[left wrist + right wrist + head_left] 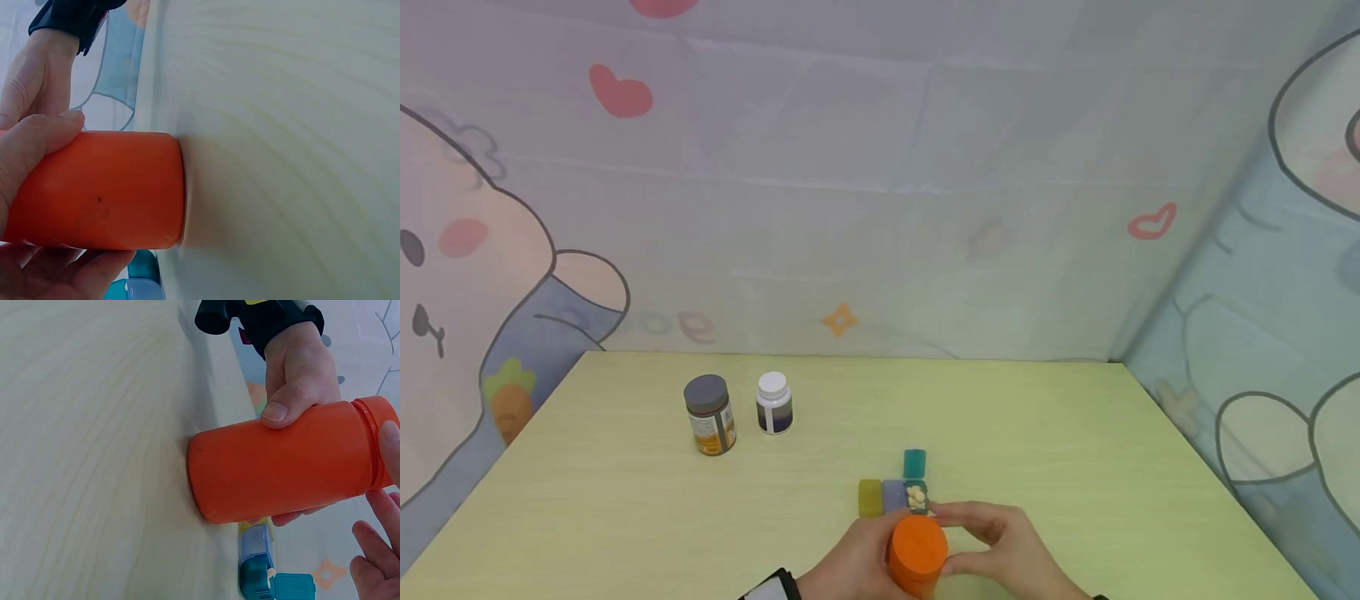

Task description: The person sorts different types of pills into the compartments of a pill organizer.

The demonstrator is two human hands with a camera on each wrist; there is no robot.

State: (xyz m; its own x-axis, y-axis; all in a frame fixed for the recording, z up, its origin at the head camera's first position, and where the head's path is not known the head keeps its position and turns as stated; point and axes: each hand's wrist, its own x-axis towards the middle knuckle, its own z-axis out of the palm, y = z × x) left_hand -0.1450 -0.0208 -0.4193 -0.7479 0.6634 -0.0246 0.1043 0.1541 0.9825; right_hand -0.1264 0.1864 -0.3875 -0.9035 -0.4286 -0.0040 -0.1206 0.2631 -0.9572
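An orange screw-cap bottle (918,546) stands on the table near its front edge. My left hand (859,560) is wrapped around the bottle's body, thumb on the near side in the left wrist view. At the bottle's orange cap (379,440), my right hand (1003,546) has its thumb and a finger on opposite sides, with the other fingers apart from it. Just behind the bottle lies a small pill organizer (893,496) with yellow, purple and teal compartments. Its teal lid (914,463) is flipped back, and pale pills (917,497) sit in that compartment.
At the back left stand a brown bottle (711,425) with a grey cap and a smaller white bottle (774,404) with a dark label. A printed cloth (880,208) hangs behind the light wooden table (1037,433) and along its sides.
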